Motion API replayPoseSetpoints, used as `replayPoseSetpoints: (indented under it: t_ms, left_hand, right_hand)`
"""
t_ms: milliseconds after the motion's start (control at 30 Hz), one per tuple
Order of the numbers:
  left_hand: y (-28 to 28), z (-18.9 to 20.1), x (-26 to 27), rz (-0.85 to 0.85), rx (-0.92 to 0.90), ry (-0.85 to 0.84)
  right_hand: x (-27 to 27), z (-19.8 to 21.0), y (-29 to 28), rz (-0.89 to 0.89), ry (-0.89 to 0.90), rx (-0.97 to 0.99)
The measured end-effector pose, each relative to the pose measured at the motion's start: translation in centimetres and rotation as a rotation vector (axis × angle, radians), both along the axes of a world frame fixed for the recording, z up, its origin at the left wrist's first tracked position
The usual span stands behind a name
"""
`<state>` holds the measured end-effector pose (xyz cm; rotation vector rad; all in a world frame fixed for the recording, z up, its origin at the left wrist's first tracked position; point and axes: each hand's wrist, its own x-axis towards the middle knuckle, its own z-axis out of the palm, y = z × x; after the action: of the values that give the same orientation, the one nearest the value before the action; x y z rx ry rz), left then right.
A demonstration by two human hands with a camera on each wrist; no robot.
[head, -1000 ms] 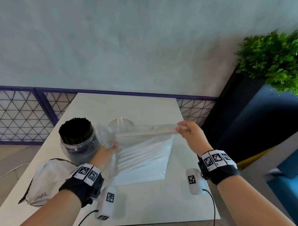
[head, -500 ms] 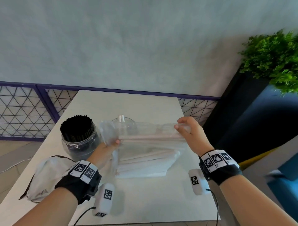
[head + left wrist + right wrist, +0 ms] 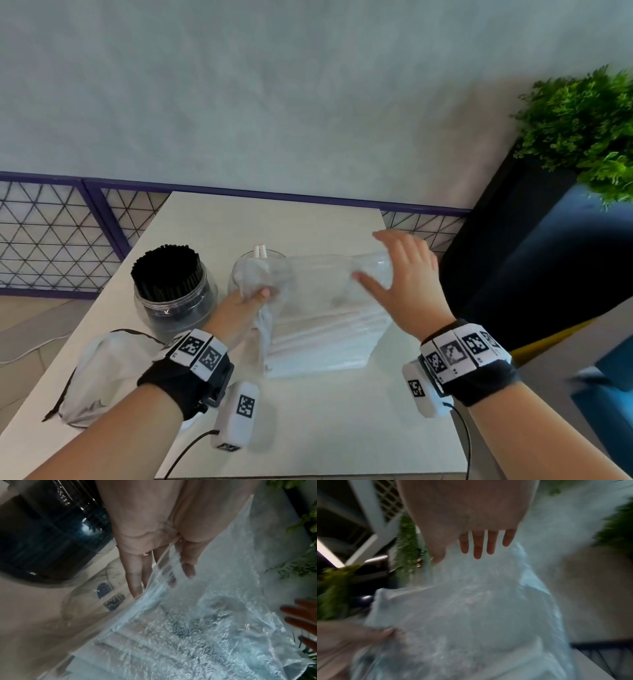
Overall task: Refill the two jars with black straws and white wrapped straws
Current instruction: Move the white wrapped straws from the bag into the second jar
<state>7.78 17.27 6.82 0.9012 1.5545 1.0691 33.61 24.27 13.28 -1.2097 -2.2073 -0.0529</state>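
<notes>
A clear plastic bag point(image 3: 329, 291) of white wrapped straws point(image 3: 325, 339) lies on the white table point(image 3: 325, 421). My left hand point(image 3: 257, 296) pinches the bag's left end between thumb and fingers, as the left wrist view shows on the left hand point(image 3: 163, 572). My right hand point(image 3: 380, 260) hovers over the bag's right end with fingers spread and holds nothing. The right wrist view shows its straight fingers point(image 3: 477, 547) above the bag point(image 3: 471, 615). A jar full of black straws point(image 3: 171, 287) stands at left. A second clear jar point(image 3: 257, 270) behind the bag holds two white straws point(image 3: 260, 251).
A crumpled empty bag with a dark drawstring point(image 3: 99, 370) lies at the table's front left. A dark planter with a green plant point(image 3: 582, 130) stands to the right of the table. A lattice railing point(image 3: 51, 240) runs behind and to the left.
My right hand has let go of the bag's right end and opened. The stack of white straws has dropped from tilted to flat on the table. The left hand keeps its hold.
</notes>
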Motion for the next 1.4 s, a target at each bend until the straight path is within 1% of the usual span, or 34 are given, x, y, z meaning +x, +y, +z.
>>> replayPoseSetpoints:
  t_ms: [67, 100, 133, 200, 267, 333, 367, 400, 467, 500, 533, 567, 633, 667, 700, 767, 833, 900, 967, 1000, 1033, 1067, 1100, 1167, 1200, 1233, 1267, 1300, 1333, 1400]
  left_hand:
    - [0.1, 0.5, 0.5, 0.006, 0.022, 0.014]
    - [0.1, 0.8, 1.0, 0.000, 0.033, 0.010]
    - [0.1, 1.1, 1.4, -0.008, 0.036, -0.002]
    - [0.0, 1.8, 2.3, -0.036, 0.052, -0.024]
    - [-0.1, 2.4, 2.8, -0.097, 0.091, 0.013]
    - [-0.3, 2.5, 2.6, -0.153, 0.156, 0.077]
    - [-0.4, 2.5, 2.3, -0.176, 0.191, 0.096]
    - [-0.6, 2.1, 1.8, -0.188, 0.222, 0.109]
    - [-1.1, 0.9, 0.2, -0.178, 0.266, 0.151]
    - [-1.5, 0.3, -0.5, -0.171, 0.273, 0.195]
    - [-1.9, -0.3, -1.1, -0.169, 0.265, 0.245]
    - [-2.4, -0.7, -1.5, -0.168, 0.242, 0.274]
    - [-3.0, -0.9, -1.6, -0.170, 0.214, 0.269]
    - [-3.1, -0.7, -1.5, -0.152, 0.220, 0.258]
    - [-3.2, -0.4, -1.3, -0.112, 0.239, 0.251]
    - [-3.2, 0.8, -1.1, -0.002, 0.321, 0.271]
    - [-3.1, 2.1, -1.2, 0.086, 0.407, 0.339]
    - [-3.1, 2.5, -1.6, 0.113, 0.431, 0.431]
    - [-3.0, 1.7, -2.0, 0.082, 0.347, 0.554]
    - [-3.0, 1.0, -2.2, 0.058, 0.281, 0.614]
    - [-3.0, 0.3, -2.5, 0.047, 0.222, 0.657]
    - [-3.0, -0.3, -2.7, 0.051, 0.185, 0.680]
    - [-3.0, -0.6, -2.9, 0.061, 0.169, 0.687]
    - [-2.9, -0.7, -3.0, 0.066, 0.171, 0.698]
    - [-2.9, -0.6, -3.0, 0.061, 0.176, 0.707]
    - [-2.9, -0.4, -2.9, 0.058, 0.184, 0.716]
    - [-2.9, -0.3, -2.8, 0.058, 0.203, 0.724]
    - [-3.0, -0.1, -2.7, 0.058, 0.240, 0.733]
    - [-3.1, 0.1, -2.6, 0.055, 0.291, 0.744]
    - [-3.3, 0.3, -2.6, 0.042, 0.391, 0.783]
  right_hand:
    - [-1.3, 0.0, -1.1, 0.025, -0.293, -0.073]
    - [-1.9, -0.5, -1.3, 0.015, -0.434, -0.121]
    - [-2.4, -1.2, -1.2, -0.013, -0.537, -0.169]
    - [-2.8, -2.8, -0.4, -0.062, -0.666, -0.253]
    - [-2.7, -4.0, 0.5, -0.049, -0.754, -0.279]
    - [-2.4, -4.2, 0.8, -0.018, -0.795, -0.307]
    - [-2.1, -4.2, 0.8, -0.015, -0.785, -0.333]
    - [-1.6, -4.2, 1.0, -0.038, -0.751, -0.355]
    - [-0.4, -3.8, 1.2, -0.154, -0.623, -0.373]
    - [0.3, -3.7, 1.4, -0.204, -0.551, -0.390]
    - [1.0, -3.5, 1.4, -0.216, -0.469, -0.434]
    - [1.5, -3.4, 1.5, -0.194, -0.355, -0.519]
    - [2.1, -3.2, 0.9, -0.109, -0.046, -0.696]
    - [2.1, -3.3, 0.5, -0.062, 0.109, -0.766]
    - [2.0, -3.4, 0.1, -0.018, 0.227, -0.817]
    - [1.6, -4.5, -0.4, 0.051, 0.380, -0.851]
    - [0.8, -6.1, -0.9, 0.073, 0.546, -0.904]
    - [-0.1, -8.5, -1.1, 0.076, 0.595, -1.008]
    - [-0.3, -11.1, -1.1, 0.028, 0.528, -1.147]
    - [-0.3, -12.0, -1.1, -0.011, 0.528, -1.194]
    - [-0.2, -12.5, -1.0, -0.058, 0.560, -1.190]
    - [0.1, -12.5, -1.1, -0.105, 0.611, -1.134]
    - [0.4, -12.1, -1.2, -0.149, 0.676, -1.028]
    - [1.0, -10.2, -1.5, -0.212, 0.764, -0.712]
    - [1.2, -9.1, -1.5, -0.195, 0.734, -0.514]
    - [1.2, -7.8, -1.6, -0.131, 0.663, -0.307]
    - [0.9, -6.4, -1.7, -0.036, 0.553, -0.130]
    - [0.2, -5.3, -1.6, 0.077, 0.419, -0.005]
    - [-0.6, -4.6, -1.5, 0.164, 0.276, 0.058]
    - [-2.6, -3.6, -1.1, 0.231, 0.024, 0.072]
